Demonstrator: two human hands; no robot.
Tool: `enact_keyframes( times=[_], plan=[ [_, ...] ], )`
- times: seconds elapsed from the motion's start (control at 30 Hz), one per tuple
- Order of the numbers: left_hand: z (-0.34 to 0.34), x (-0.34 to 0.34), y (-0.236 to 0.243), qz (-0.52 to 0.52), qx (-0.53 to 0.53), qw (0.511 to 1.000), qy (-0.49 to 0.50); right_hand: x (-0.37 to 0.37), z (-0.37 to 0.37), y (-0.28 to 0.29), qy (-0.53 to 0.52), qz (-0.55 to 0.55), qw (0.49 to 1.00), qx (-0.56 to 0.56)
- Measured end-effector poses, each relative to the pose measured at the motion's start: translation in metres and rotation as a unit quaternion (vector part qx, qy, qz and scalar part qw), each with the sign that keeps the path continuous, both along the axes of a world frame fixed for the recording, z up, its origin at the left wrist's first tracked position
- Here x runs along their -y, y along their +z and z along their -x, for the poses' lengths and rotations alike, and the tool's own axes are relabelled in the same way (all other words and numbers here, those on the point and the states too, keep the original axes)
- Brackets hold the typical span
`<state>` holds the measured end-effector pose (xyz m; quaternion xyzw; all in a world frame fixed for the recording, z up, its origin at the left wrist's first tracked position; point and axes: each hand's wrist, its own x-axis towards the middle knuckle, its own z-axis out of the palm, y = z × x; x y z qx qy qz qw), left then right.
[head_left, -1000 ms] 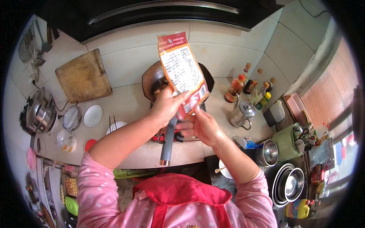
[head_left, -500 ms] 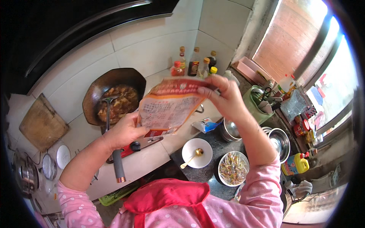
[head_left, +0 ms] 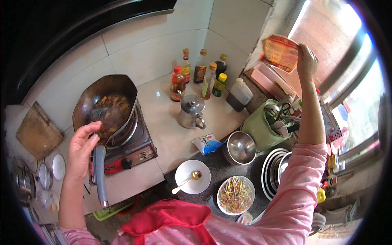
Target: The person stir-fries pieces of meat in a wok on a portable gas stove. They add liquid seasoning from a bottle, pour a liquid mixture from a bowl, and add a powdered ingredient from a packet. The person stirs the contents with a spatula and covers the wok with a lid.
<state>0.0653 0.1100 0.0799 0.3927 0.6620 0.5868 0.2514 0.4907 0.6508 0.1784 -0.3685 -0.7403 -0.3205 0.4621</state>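
Observation:
My right hand (head_left: 306, 61) is raised to the upper right, near the window, and grips an orange seasoning packet (head_left: 280, 52) by its edge. My left hand (head_left: 80, 149) hovers with loose fingers over the grey handle (head_left: 100, 173) of a dark wok (head_left: 107, 107); whether it touches the handle is unclear. The wok holds brown food and sits on a small red-fronted stove (head_left: 130, 149).
Several sauce bottles (head_left: 200, 75) stand by the tiled wall, with a steel teapot (head_left: 191, 111) in front. A steel bowl (head_left: 240, 147), a white dish with a spoon (head_left: 192, 177), a bowl of shreds (head_left: 236, 195) and a green utensil holder (head_left: 263, 126) crowd the counter. A cutting board (head_left: 37, 132) lies left.
The packet was held in both hands in front of me; now only my right hand has it, lifted far right. My left hand dropped to the wok handle. My view swung rightward.

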Motion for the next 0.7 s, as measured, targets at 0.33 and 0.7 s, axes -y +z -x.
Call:
enact_keyframes(
  times=[0.33,0.7],
  plan=[
    [0.001,0.085,-0.016,-0.001,-0.002,0.989,0.15,-0.058,-0.041,-0.112,-0.179,0.411,0.89,0.083],
    [0.017,0.142,-0.055,-0.148,-0.007,0.975,0.168,0.269,0.132,-0.098,0.282,0.503,0.806,0.13]
  ],
)
